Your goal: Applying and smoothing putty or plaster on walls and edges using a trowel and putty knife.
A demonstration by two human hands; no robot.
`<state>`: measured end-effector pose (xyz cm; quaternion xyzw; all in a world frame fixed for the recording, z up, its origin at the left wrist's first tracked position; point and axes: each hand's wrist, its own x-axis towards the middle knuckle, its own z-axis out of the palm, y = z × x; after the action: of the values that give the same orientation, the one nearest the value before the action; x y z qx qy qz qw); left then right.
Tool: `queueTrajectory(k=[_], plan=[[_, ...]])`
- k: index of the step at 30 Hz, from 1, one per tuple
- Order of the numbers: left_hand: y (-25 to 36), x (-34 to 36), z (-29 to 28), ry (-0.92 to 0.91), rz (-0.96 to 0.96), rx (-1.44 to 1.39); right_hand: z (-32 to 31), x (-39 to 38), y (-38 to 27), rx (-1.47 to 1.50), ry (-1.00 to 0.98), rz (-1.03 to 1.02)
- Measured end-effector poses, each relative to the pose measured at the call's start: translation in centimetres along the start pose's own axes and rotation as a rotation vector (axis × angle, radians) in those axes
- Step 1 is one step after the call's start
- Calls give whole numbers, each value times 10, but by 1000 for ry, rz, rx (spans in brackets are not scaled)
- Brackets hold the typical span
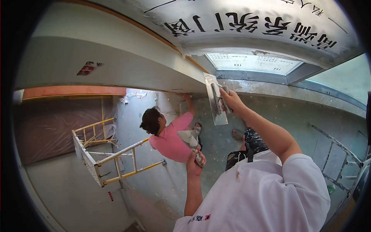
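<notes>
My right hand (233, 101) is wrapped round the handle of a plastering trowel (212, 92). Its long, flat metal blade is raised beside the wall corner next to the window and is smeared with pale material. Whether the blade touches the wall I cannot tell. Lower down and to the left, my left hand (193, 165) grips a wide putty knife (188, 137) by its handle, blade upward. Whitish paste coats part of that blade. From this view the putty knife overlaps a co-worker in a pink shirt (174, 139), whose raised hand is at the wall's lower edge.
A yellow and white scaffold frame (133, 156) stands at the left on the spattered floor (177, 185). Plastic sheeting (65, 127) covers something behind it. The window (255, 63) has printed white film above it. Another metal frame (336, 154) is at the far right.
</notes>
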<state>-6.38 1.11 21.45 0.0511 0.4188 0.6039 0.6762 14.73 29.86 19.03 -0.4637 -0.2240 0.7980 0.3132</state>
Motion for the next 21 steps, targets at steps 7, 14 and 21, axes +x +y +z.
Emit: queueTrajectory(k=[7, 14, 21], plan=[[20, 6, 33, 84, -32, 160, 55, 75, -9, 98, 52, -30], [31, 10, 46, 125, -37, 140, 69, 97, -1, 56, 67, -66], [39, 18, 40, 125, -76, 141, 77, 101, 2, 94, 80, -110]])
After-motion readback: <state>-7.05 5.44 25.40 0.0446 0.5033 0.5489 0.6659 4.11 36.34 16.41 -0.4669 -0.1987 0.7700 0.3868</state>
